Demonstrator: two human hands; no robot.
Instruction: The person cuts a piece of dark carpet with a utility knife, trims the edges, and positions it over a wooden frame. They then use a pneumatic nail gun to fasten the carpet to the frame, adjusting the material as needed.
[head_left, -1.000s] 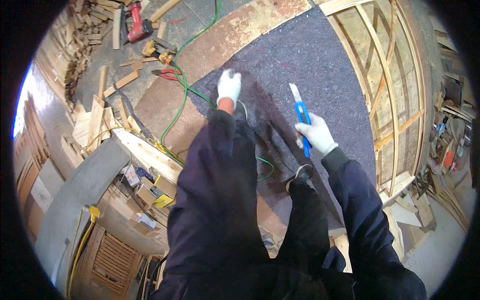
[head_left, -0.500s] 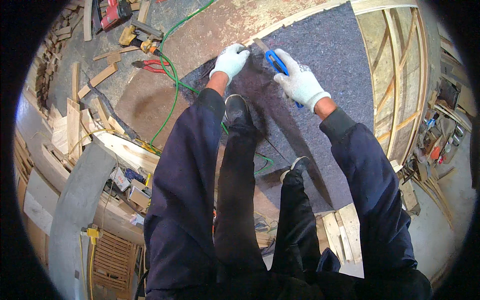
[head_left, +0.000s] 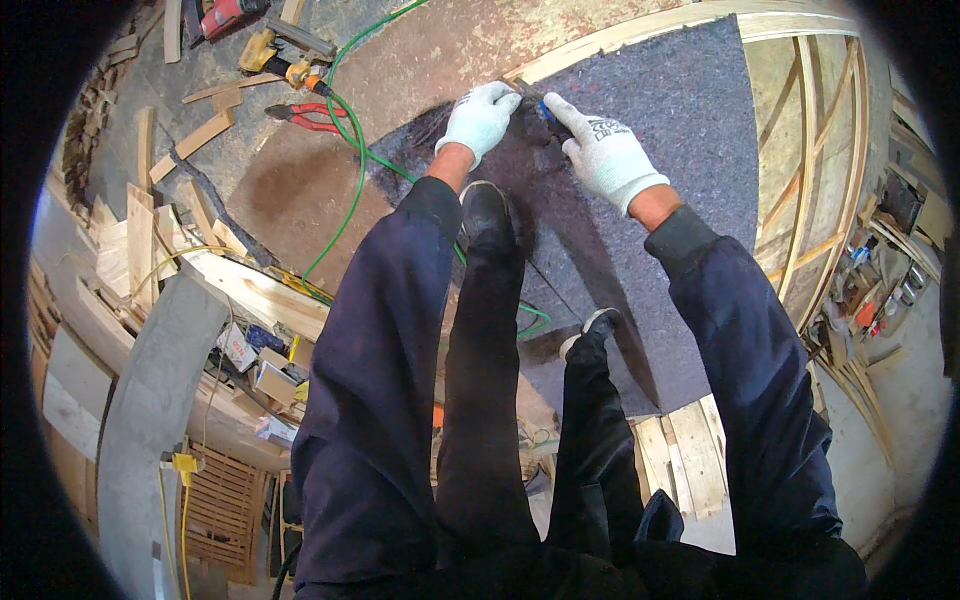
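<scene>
A grey felt sheet lies over a wooden frame, whose slats show at the right. My left hand, in a white glove, pinches the sheet's dark far-left edge. Close beside it, my gloved right hand grips a blue-handled utility knife, forefinger stretched along the handle. The knife's front end meets the felt near my left fingertips. Shadow and the fingers hide the exact spot of the blade. My feet stand on and beside the felt.
A green hose runs left of the felt to a yellow air tool. Red-handled pliers, a red power tool and wood offcuts lie on the floor at the left. Light boards lie near my right foot.
My right hand has brought the knife left and down to the felt edge beside my left hand. The left hand keeps its pinch there. The whole view has shifted slightly.
</scene>
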